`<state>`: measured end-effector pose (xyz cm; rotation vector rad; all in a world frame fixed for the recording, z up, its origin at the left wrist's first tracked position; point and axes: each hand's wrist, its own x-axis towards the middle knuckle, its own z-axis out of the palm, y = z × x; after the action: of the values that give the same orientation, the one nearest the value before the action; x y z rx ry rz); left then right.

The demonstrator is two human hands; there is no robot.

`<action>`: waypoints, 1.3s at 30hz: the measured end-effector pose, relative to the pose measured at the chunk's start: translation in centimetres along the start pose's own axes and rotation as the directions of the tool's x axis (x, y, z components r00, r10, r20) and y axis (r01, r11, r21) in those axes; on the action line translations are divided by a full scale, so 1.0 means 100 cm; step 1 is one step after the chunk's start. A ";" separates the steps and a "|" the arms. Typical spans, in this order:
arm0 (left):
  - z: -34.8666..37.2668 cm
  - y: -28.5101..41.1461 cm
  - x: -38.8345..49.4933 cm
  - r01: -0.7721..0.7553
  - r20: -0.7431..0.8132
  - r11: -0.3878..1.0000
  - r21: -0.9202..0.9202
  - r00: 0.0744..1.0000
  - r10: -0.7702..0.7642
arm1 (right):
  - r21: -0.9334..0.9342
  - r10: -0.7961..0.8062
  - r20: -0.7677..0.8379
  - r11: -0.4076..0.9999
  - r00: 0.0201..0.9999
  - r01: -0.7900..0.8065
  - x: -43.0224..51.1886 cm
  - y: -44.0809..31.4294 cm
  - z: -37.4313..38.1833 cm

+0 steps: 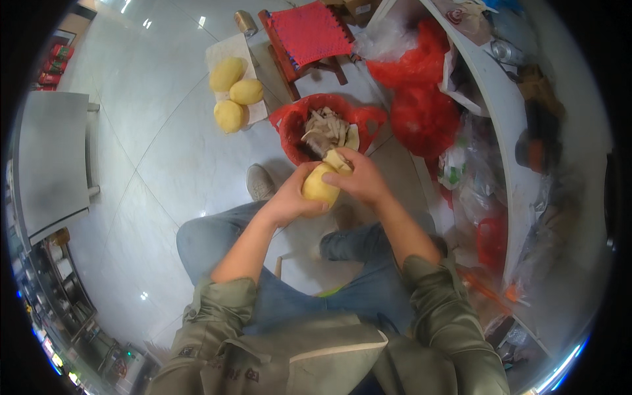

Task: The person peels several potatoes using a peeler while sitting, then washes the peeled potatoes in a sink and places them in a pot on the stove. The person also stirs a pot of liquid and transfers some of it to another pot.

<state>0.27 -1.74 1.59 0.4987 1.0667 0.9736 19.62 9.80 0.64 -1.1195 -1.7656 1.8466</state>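
Note:
A peeled yellow potato is gripped in my left hand, with the fingers wrapped around its left side and underside. My right hand presses its thumb on the potato's upper right side. Between its curled fingers and the potato is a pale yellow piece; whether it is peel or part of a tool I cannot tell. Just beyond both hands is a red plastic bag, its mouth wide and two handles spread. Brownish peel strips are heaped inside it.
Three peeled potatoes lie on a flat cardboard piece. Behind are a gold can and a folding stool with a red woven seat. Full red bags line a white shelf edge at right. A grey cabinet stands left.

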 end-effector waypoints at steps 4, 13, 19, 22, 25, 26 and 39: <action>0.001 0.004 -0.008 0.092 0.011 0.988 -0.126 0.996 -0.091 | 0.170 0.247 0.137 0.948 0.959 -0.269 0.004 0.001 -0.006; 0.006 0.002 0.001 -0.208 -0.119 0.969 -0.133 0.974 0.193 | 0.482 0.600 -0.122 0.732 0.791 -0.481 -0.044 -0.018 0.027; -0.007 -0.007 -0.001 -0.030 0.022 0.910 -0.413 0.999 0.043 | -0.182 -0.054 -0.172 0.983 0.984 0.022 -0.047 -0.044 0.012; -0.008 -0.008 0.001 -0.019 0.024 0.894 -0.448 0.999 0.033 | -0.409 -0.167 -0.020 0.901 0.986 0.144 -0.045 -0.054 0.001; -0.008 -0.008 0.001 0.016 0.047 0.863 -0.506 0.999 0.008 | -0.487 -0.192 0.031 0.854 0.981 0.182 -0.039 -0.051 0.000; -0.008 -0.008 0.001 0.042 0.056 0.848 -0.528 0.998 -0.015 | -0.485 -0.195 0.033 0.854 0.980 0.187 -0.035 -0.045 0.001; -0.015 -0.005 0.005 0.049 0.021 0.880 -0.472 0.999 -0.045 | -0.188 0.164 -0.125 0.964 0.979 -0.186 -0.002 -0.006 -0.006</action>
<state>-0.83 -1.67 0.28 0.0729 0.7886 1.1424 19.99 10.15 1.36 -1.4662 -1.8733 1.6949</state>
